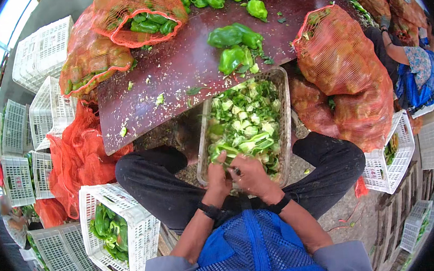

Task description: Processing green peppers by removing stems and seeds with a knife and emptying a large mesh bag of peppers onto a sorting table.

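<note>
Two items, left hand [219, 179] and right hand [254, 176], are sitting curled at tray's [286, 109] six o'clock, grasp unclear; pepper pieces [249, 114] are looking light, crisp, slippery, best pinched edgewise.

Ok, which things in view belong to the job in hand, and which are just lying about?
Apparently in the job:
tray
green pepper pieces inside it
whole green peppers
maroon table

Probably just lying about:
loose red netting, left
stacked white crates, upper left
</note>
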`<state>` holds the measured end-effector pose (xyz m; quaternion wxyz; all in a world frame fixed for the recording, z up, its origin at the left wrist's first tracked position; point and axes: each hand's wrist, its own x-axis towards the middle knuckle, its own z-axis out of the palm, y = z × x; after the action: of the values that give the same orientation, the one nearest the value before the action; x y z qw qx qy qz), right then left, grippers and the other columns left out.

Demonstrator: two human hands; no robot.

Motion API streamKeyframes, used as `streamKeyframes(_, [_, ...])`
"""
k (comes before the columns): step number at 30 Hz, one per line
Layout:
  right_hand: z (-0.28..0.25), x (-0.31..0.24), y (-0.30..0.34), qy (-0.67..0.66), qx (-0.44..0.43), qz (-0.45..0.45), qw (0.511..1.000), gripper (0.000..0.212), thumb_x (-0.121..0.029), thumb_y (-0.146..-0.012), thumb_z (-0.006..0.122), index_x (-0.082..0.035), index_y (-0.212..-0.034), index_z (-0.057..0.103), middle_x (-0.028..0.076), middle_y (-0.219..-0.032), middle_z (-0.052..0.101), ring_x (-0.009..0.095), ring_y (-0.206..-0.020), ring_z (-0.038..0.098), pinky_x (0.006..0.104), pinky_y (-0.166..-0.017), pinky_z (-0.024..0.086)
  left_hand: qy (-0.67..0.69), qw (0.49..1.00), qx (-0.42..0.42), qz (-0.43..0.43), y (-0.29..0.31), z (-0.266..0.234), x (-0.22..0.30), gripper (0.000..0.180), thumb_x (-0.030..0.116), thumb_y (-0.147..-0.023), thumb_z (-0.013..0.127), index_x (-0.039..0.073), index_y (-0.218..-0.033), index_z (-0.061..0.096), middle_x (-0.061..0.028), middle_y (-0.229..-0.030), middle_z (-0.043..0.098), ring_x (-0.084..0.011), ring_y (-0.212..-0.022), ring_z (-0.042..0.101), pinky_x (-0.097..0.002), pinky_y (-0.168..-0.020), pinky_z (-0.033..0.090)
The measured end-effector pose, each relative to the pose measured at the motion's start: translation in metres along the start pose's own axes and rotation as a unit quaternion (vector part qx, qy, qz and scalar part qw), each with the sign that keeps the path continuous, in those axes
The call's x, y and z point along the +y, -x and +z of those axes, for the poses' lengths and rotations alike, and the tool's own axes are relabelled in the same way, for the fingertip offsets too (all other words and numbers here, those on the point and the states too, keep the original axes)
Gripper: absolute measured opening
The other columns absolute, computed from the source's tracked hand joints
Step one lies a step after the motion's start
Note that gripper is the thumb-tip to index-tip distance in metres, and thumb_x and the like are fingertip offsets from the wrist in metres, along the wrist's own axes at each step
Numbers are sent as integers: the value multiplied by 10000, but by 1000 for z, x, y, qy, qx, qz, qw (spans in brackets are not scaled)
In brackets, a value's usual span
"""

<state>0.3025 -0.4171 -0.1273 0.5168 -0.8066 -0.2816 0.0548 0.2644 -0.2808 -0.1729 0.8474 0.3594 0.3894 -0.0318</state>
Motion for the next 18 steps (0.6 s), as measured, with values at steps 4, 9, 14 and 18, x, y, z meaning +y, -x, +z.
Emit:
streamKeyframes(4, [-2,-10,2,32,-38,-45,998,152,-133,-901,749,-27,-974,668,182,-788,667,424,-749,670,489,-705,562,154,988,28,4,-16,-13,7,221,263,-1045,669,67,-1147,657,-74,-1073,722,-209,-901,715,-382,-702,586])
streamKeyframes(9, [-27,35,6,90,98,263,956,256,-175,-897,751,10,-1068,707,233,-851,724,417,-742,704,493,-712,558,-83,974,55,205,0,-18,59,221,195,-1024,704,29,-1168,704,-40,-1003,737,-157,-891,711,-332,-771,580])
streamKeyframes(14, [-32,73,-10,179,82,282,939,346,-263,-861,792,50,-980,703,292,-897,723,456,-831,709,531,-752,546,-203,913,99,339,37,-11,96,295,18,-987,651,-35,-1276,680,-51,-1090,709,-100,-934,648,-276,-824,541])
streamKeyframes(18, [-5,86,-25,188,-3,307,933,504,-381,-780,832,65,-947,669,293,-891,715,489,-874,702,558,-771,543,-305,804,166,483,101,-22,158,380,-21,-963,631,-16,-1341,657,-74,-1165,712,-131,-1003,666,-287,-899,552])
